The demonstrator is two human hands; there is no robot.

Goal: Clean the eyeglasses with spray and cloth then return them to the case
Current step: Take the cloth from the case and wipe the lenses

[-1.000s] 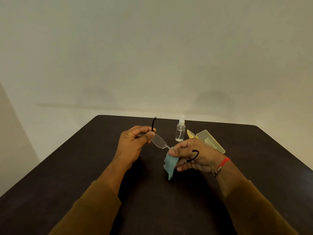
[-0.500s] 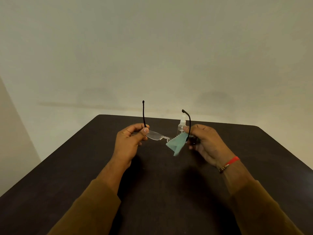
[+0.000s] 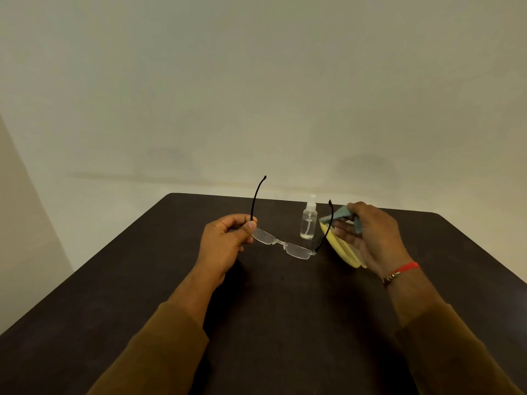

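The left hand (image 3: 225, 243) has its grip closed on the left corner of the eyeglasses (image 3: 281, 245), thumb pressed where the lens meets the black temple arm, which stands upright above the knuckles. The rimless pair hangs in the air above the dark counter (image 3: 271, 309), both temples unfolded, lenses sloping down toward the right. Behind them the clear spray bottle (image 3: 308, 220) stands upright on the counter, apart from both hands. The right hand (image 3: 368, 238) has its grip closed on the teal cloth (image 3: 343, 213), pinched between thumb and fingers; it is just beside the right temple arm, and whether any finger touches that arm cannot be told. Below and behind this hand lies the yellow case (image 3: 342, 249), open on the counter. As a judgement, the weak point is the one-corner hold: with the frame carried mainly by the left hand, a rimless mount could twist at the bridge or slip and drop onto the counter, and the thumb so near the lens could smear a wiped surface. The raised right temple could also snag the cloth or fingers if the hand moves across it. Compared with half a second ago, the cloth has left the right lens and is now bunched up at the fingertips, the right hand has shifted outward and the case has come into view beneath it, while the left hand's hold looks unchanged.
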